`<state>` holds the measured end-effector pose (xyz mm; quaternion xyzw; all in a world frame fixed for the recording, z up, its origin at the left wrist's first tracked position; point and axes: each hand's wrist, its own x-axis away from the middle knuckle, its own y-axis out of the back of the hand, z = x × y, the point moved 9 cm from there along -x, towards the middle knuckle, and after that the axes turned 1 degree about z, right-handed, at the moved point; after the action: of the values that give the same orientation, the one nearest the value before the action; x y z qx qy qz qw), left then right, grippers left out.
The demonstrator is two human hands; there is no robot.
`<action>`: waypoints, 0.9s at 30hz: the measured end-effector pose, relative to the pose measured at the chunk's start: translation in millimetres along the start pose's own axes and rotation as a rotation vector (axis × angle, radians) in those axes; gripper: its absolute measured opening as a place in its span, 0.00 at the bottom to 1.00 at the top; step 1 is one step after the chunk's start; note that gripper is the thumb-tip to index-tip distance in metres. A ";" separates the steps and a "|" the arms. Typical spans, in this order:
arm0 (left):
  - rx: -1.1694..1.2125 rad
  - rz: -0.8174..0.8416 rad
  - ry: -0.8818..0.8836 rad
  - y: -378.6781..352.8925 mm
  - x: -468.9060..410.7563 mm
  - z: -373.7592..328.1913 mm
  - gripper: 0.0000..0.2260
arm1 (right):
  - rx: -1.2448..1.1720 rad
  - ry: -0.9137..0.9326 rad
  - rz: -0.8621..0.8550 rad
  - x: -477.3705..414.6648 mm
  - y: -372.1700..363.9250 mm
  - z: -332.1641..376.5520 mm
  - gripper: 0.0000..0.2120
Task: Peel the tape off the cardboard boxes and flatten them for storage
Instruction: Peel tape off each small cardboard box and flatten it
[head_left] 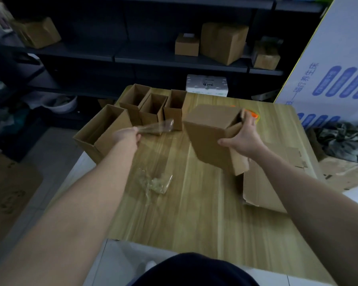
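Our right hand (243,139) grips the box (211,133), fingers curled over its open edge to steady it, while our left hand (128,137) pinches the tape strip (156,127) clear

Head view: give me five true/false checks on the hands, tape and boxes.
1. The left hand pinches a strip of clear tape. True.
2. The right hand holds nothing. False: it grips a cardboard box, tilted above the table.
3. Crumpled tape lies on the table. True.
4. The open boxes at the table's far left are already flattened. False: they stand upright with their tops open.
5. Flattened cardboard lies on the table's right side. True.
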<state>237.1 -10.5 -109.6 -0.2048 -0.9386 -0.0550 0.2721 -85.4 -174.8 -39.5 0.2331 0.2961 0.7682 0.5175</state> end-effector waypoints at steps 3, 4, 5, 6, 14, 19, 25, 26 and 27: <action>-0.406 -0.019 -0.230 10.9 -6.9 4.5 0.04 | 0.045 -0.016 -0.060 -3.8 15.3 -6.4 0.60; -0.551 0.016 -0.296 5.9 -7.6 11.5 0.03 | 0.053 0.003 -0.050 -4.1 12.3 -1.5 0.60; -0.666 0.074 -0.339 -2.1 -5.4 20.8 0.03 | 0.060 0.023 -0.033 -3.4 6.9 4.6 0.60; -0.766 0.142 -0.366 -10.2 -3.8 33.1 0.05 | 0.070 0.044 -0.018 -1.9 1.2 10.9 0.60; -1.276 0.486 -0.307 -16.7 4.8 150.7 0.14 | 0.095 0.077 -0.004 2.8 -8.0 12.1 0.59; -1.447 0.650 -0.236 -23.3 5.5 151.6 0.19 | 0.065 0.090 0.024 0.6 -14.8 16.8 0.59; -1.253 0.541 -0.150 -8.9 -6.6 140.4 0.16 | 0.032 0.114 0.101 -0.2 -35.4 40.9 0.59; -1.227 0.523 -0.151 -7.7 -7.9 137.7 0.16 | 0.019 0.118 0.119 -0.2 -39.6 45.4 0.59; -1.211 0.514 -0.172 -7.0 -6.2 133.1 0.18 | 0.007 0.122 0.139 0.3 -43.4 49.7 0.59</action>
<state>174.0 9.5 -225.5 -0.5426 -0.6814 -0.4898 0.0376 -23.9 -151.4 -34.2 0.2076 0.3127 0.8140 0.4433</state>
